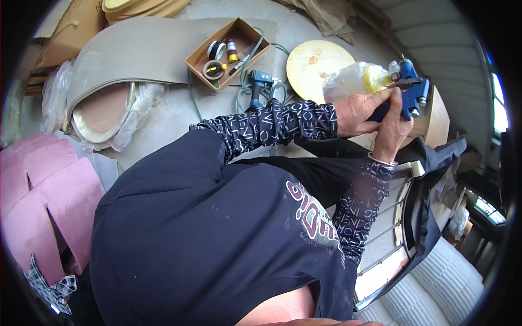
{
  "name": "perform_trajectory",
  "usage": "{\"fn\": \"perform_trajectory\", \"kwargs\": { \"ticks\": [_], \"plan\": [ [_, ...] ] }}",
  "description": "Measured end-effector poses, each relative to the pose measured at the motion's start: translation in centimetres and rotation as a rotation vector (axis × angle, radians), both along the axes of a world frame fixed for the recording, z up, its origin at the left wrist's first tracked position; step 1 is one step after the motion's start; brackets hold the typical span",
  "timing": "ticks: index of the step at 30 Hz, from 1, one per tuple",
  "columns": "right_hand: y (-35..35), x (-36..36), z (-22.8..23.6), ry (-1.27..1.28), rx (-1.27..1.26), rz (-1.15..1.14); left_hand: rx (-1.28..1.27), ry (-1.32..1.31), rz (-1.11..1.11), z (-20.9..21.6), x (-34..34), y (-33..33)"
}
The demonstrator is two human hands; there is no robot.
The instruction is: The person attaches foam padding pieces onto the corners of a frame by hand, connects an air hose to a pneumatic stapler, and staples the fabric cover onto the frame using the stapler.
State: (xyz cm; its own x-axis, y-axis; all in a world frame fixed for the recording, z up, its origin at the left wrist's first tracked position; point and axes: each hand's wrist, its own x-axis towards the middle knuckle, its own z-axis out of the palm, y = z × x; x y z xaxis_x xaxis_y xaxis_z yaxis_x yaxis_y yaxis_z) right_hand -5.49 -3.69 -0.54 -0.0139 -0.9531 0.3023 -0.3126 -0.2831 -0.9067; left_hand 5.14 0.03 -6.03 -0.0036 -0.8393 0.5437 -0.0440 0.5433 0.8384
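Both my hands are closed on a blue spray gun point(414, 91) at the upper right. A clear plastic cup point(350, 79) with pale yellow contents is fixed to it and lies tilted to the left. My left hand point(356, 113) grips beside the dark handle, near the cup's yellow end. My right hand point(392, 127) wraps the handle from below, one finger stretched up along the gun. Part of the handle is hidden by my fingers. Just below my right wrist lies a black-edged frame point(401, 212) with cross wires.
A cardboard box point(200, 74) with tape rolls and small bottles stands on the floor. Beside it are a blue air stapler point(262, 81), a green hose point(197, 103) and a round wooden disc point(304, 68). Grey sheeting point(147, 49) and pink fabric point(46, 201) lie at left; white ribbed padding point(435, 282) lower right.
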Motion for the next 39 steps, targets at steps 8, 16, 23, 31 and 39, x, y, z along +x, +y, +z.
{"fn": "perform_trajectory", "kwargs": {
  "ticks": [8,16,23,31,39],
  "plan": [
    [-0.6,-0.4,4.6,-0.495,0.052,0.085,0.223,0.368,-0.540,-3.0,-0.3,-1.1],
    [4.5,0.7,7.8,-0.437,0.116,0.336,0.644,1.047,-1.743,-1.5,-1.4,0.4],
    [6.6,1.6,9.1,-0.474,0.125,0.390,0.678,1.050,-1.632,-0.5,-0.4,3.5],
    [2.4,-1.6,10.7,-0.621,0.104,0.417,0.978,0.517,-1.091,-12.5,1.2,6.7],
    [3.5,1.8,3.6,-0.181,-0.078,0.125,0.556,-0.508,-0.029,-16.2,8.0,4.8]
  ]
}}
